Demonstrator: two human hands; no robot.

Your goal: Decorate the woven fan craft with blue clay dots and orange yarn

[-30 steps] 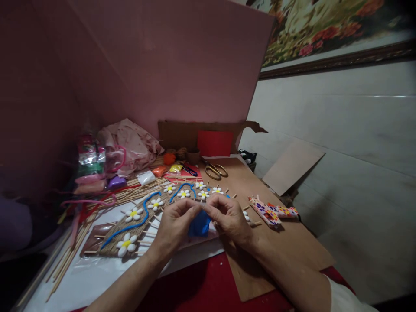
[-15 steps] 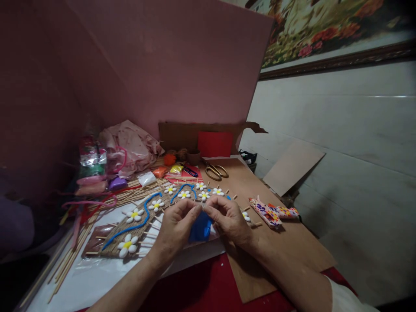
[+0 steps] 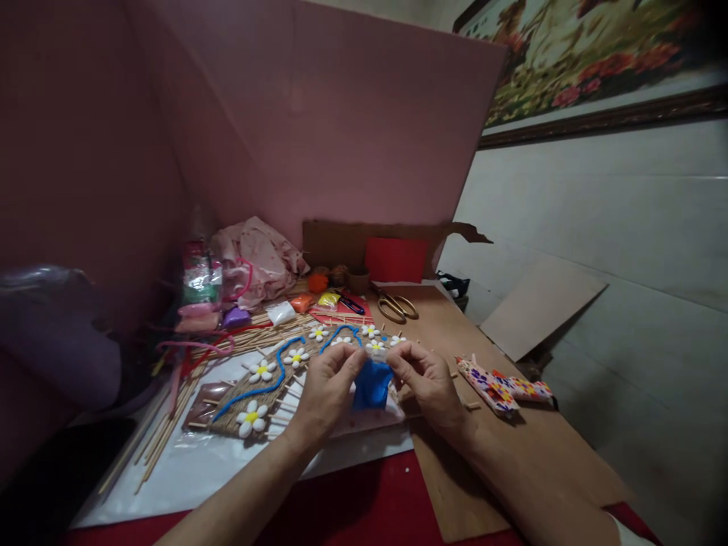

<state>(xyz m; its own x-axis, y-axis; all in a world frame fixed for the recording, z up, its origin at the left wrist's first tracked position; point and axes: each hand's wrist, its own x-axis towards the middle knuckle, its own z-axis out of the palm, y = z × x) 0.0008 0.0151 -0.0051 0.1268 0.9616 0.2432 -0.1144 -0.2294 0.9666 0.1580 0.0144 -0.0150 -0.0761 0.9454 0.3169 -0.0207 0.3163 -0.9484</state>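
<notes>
Pinched by my left hand [image 3: 325, 390] and right hand [image 3: 431, 381], lower centre: one blue packet [image 3: 372, 385], liable to tear if I tug unevenly.

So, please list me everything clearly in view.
blue-filled plastic packet: one, blue, centre
curved twine panel: one, brown, centre left
five-petalled flowers: at least seven, white, on panel
wavy strips: two, blue, on panel
thin wooden sticks: many, tan, left
small plastic packets: several, multicoloured, back left
metal scissors: one, gold, back centre
upright rectangular card: one, red, rear
flat board: one, brown, right
flower-patterned bundle: one, multicoloured, on board
crumpled sheet: one, pink, back left
framed painting: one, multicoloured, upper right
left hand: one, bare, pinching packet
right hand: one, bare, pinching packet
</notes>
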